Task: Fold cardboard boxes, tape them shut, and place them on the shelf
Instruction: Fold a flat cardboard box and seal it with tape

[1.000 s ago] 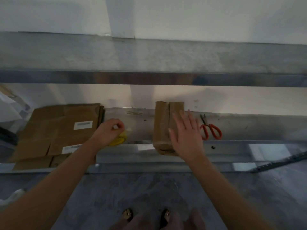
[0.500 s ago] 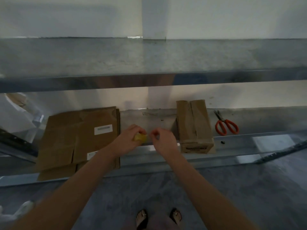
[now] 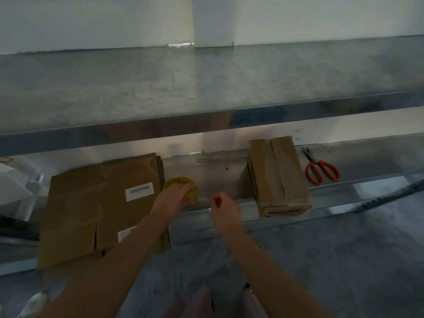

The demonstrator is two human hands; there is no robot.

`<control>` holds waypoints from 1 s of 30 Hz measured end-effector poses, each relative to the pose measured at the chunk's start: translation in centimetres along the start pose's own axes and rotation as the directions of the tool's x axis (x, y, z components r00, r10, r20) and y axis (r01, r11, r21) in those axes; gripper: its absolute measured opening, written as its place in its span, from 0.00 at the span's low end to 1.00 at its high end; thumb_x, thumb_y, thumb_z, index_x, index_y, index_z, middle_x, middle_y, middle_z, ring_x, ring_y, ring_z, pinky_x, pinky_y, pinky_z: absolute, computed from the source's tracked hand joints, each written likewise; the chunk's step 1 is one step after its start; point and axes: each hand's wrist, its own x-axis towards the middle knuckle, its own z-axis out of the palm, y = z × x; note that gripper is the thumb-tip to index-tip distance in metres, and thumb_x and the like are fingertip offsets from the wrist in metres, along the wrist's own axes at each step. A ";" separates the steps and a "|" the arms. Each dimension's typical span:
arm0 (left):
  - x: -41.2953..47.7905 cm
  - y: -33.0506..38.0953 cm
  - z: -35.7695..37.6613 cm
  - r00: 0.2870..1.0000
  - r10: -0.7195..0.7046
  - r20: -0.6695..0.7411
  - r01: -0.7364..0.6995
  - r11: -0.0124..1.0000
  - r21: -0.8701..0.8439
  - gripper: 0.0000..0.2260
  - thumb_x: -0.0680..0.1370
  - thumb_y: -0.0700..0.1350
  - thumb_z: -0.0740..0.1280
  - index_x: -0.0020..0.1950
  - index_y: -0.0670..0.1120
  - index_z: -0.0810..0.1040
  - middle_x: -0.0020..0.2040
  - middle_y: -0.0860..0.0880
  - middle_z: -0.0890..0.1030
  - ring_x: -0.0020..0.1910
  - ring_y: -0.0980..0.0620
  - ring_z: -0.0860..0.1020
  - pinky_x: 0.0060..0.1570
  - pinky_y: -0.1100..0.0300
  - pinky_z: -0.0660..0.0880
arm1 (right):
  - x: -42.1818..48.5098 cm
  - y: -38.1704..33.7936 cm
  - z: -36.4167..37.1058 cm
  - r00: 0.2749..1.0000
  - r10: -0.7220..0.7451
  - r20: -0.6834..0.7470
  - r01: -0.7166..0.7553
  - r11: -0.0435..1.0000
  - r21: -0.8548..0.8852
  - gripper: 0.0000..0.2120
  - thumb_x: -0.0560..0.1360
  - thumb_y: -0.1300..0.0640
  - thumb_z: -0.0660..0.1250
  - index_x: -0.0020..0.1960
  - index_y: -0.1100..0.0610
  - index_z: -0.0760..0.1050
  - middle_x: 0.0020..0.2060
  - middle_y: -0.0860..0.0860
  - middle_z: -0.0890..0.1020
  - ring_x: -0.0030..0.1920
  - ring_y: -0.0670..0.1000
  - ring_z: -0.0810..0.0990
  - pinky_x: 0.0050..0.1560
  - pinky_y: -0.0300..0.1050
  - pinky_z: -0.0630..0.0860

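Left hand point(image 3: 174, 198) covers tape roll point(image 3: 178, 181); right hand point(image 3: 223, 208) perhaps pinches strip point(image 3: 203, 199).

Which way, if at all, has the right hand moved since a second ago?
Yes: the right hand left the taped box and moved leftward, now pinching a tape strip pulled from the yellow roll.

Red-handled scissors point(image 3: 322, 168) lie flat at the far right, their dark blades almost closed and pointing away toward the pale wall point(image 3: 91, 19), with the handles nearer the viewer. A white column point(image 3: 213, 19) juts from that wall at the top. Below, the floor point(image 3: 344, 260) is mottled grey. A white, boxy thing point(image 3: 13, 193) sits at the left edge, too blurred to name. A dark strip point(image 3: 390, 196) slants at the right edge.
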 end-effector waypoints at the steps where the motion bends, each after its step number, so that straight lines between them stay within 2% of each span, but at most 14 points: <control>1: 0.3 -0.2 0.7 1.000 -0.012 0.018 0.012 1.000 0.023 0.20 0.76 0.51 0.69 0.67 0.51 0.72 0.61 0.45 0.77 0.59 0.46 0.75 0.55 0.55 0.72 | 0.5 0.4 0.5 1.000 0.029 0.004 -0.029 1.000 0.000 0.08 0.81 0.55 0.63 0.53 0.58 0.77 0.49 0.54 0.83 0.48 0.52 0.79 0.46 0.41 0.70; 4: 0.9 -0.3 2.3 1.000 -0.014 -0.003 0.014 1.000 -0.016 0.22 0.75 0.45 0.70 0.69 0.49 0.72 0.63 0.45 0.76 0.61 0.46 0.72 0.58 0.56 0.69 | 1.8 1.4 1.9 0.995 0.097 -0.012 -0.097 0.995 -0.010 0.09 0.81 0.56 0.63 0.55 0.59 0.78 0.51 0.55 0.83 0.53 0.55 0.80 0.51 0.43 0.72; 7: 0.9 -0.6 3.6 1.000 -0.021 -0.017 0.020 0.995 -0.093 0.24 0.75 0.40 0.69 0.70 0.48 0.71 0.65 0.45 0.74 0.64 0.46 0.70 0.62 0.55 0.68 | 2.3 2.3 2.9 0.990 0.134 -0.045 -0.136 0.990 -0.032 0.08 0.80 0.56 0.63 0.55 0.59 0.78 0.51 0.56 0.83 0.53 0.56 0.80 0.50 0.44 0.72; 10: 0.9 -1.1 4.3 0.999 -0.015 -0.035 0.010 0.991 -0.135 0.25 0.73 0.43 0.72 0.69 0.47 0.72 0.65 0.45 0.74 0.63 0.45 0.69 0.63 0.56 0.66 | 2.4 2.7 3.5 0.987 0.127 -0.094 -0.126 0.992 0.015 0.07 0.79 0.59 0.64 0.56 0.58 0.72 0.49 0.56 0.83 0.50 0.57 0.80 0.45 0.46 0.71; 13: 1.2 -1.4 4.3 0.999 -0.015 -0.036 0.012 0.995 -0.099 0.26 0.73 0.44 0.73 0.69 0.49 0.71 0.64 0.45 0.72 0.63 0.45 0.68 0.65 0.54 0.65 | 2.1 2.8 3.4 0.988 0.109 -0.109 -0.110 0.994 -0.001 0.08 0.79 0.57 0.65 0.56 0.57 0.68 0.47 0.55 0.82 0.49 0.59 0.81 0.40 0.44 0.67; 17: 0.5 -0.7 3.7 1.000 0.018 -0.014 -0.018 0.999 0.032 0.28 0.73 0.52 0.72 0.71 0.48 0.70 0.67 0.45 0.69 0.66 0.43 0.64 0.68 0.49 0.63 | 0.9 2.5 2.7 0.992 0.108 -0.061 -0.111 0.992 -0.060 0.15 0.79 0.51 0.62 0.62 0.57 0.66 0.52 0.56 0.81 0.53 0.60 0.80 0.44 0.48 0.71; 19: -0.4 -0.1 3.6 0.996 0.061 -0.072 -0.055 0.995 0.089 0.27 0.73 0.52 0.72 0.70 0.46 0.71 0.68 0.44 0.69 0.67 0.41 0.64 0.69 0.46 0.64 | -0.4 2.7 1.6 1.000 0.023 -0.012 -0.024 0.994 -0.104 0.17 0.80 0.51 0.62 0.64 0.57 0.66 0.57 0.55 0.79 0.57 0.57 0.78 0.53 0.49 0.74; 21: -1.4 0.7 3.5 0.984 0.089 -0.152 -0.072 0.991 0.113 0.25 0.75 0.49 0.68 0.70 0.44 0.71 0.68 0.42 0.70 0.69 0.41 0.65 0.69 0.43 0.66 | -2.6 3.1 0.2 0.982 -0.187 0.020 0.188 0.960 -0.207 0.15 0.80 0.53 0.61 0.65 0.56 0.69 0.59 0.53 0.77 0.60 0.55 0.75 0.57 0.50 0.75; 22: -2.0 1.5 3.5 0.976 0.091 -0.197 -0.072 0.992 0.100 0.24 0.76 0.49 0.65 0.70 0.43 0.70 0.69 0.42 0.70 0.71 0.42 0.64 0.70 0.44 0.65 | -4.0 3.3 -0.8 0.938 -0.345 0.009 0.335 0.903 -0.268 0.14 0.79 0.54 0.60 0.64 0.56 0.71 0.59 0.52 0.77 0.61 0.54 0.75 0.58 0.50 0.76; 23: -2.7 2.4 3.4 0.967 0.090 -0.238 -0.073 0.994 0.077 0.24 0.76 0.48 0.60 0.71 0.42 0.69 0.70 0.42 0.70 0.71 0.42 0.64 0.71 0.45 0.63 | -5.3 3.5 -1.8 0.861 -0.508 -0.024 0.474 0.819 -0.323 0.14 0.78 0.55 0.60 0.62 0.56 0.74 0.59 0.52 0.78 0.62 0.54 0.75 0.59 0.50 0.77; 25: -4.3 4.7 3.5 0.953 0.096 -0.288 -0.092 0.995 0.027 0.24 0.77 0.48 0.55 0.73 0.42 0.67 0.72 0.43 0.68 0.73 0.44 0.63 0.74 0.51 0.57 | -7.1 4.5 -3.4 0.661 -0.746 -0.080 0.659 0.628 -0.414 0.15 0.77 0.57 0.61 0.61 0.56 0.78 0.62 0.52 0.78 0.68 0.55 0.72 0.67 0.50 0.72; 26: -5.1 6.0 3.8 0.948 0.110 -0.298 -0.111 0.994 0.013 0.24 0.78 0.49 0.54 0.73 0.42 0.66 0.73 0.44 0.67 0.74 0.46 0.61 0.74 0.54 0.55 | -7.7 5.1 -4.5 0.610 -0.789 -0.076 0.686 0.573 -0.448 0.16 0.77 0.57 0.61 0.63 0.57 0.77 0.65 0.53 0.77 0.71 0.56 0.70 0.71 0.51 0.67; 27: -5.8 7.4 4.1 0.947 0.125 -0.295 -0.129 0.992 0.007 0.24 0.79 0.50 0.54 0.74 0.43 0.64 0.74 0.46 0.66 0.75 0.47 0.60 0.74 0.54 0.54 | -8.2 5.6 -5.8 0.599 -0.798 -0.068 0.683 0.554 -0.476 0.17 0.78 0.56 0.61 0.65 0.57 0.76 0.68 0.53 0.75 0.74 0.57 0.66 0.74 0.54 0.62; 30: -6.9 11.2 5.7 0.956 0.129 -0.263 -0.132 0.991 0.010 0.25 0.81 0.55 0.52 0.77 0.46 0.59 0.77 0.50 0.59 0.77 0.51 0.52 0.74 0.54 0.51 | -7.8 7.4 -9.5 0.664 -0.747 -0.031 0.595 0.553 -0.583 0.24 0.79 0.51 0.61 0.73 0.54 0.69 0.74 0.54 0.68 0.77 0.57 0.58 0.75 0.59 0.56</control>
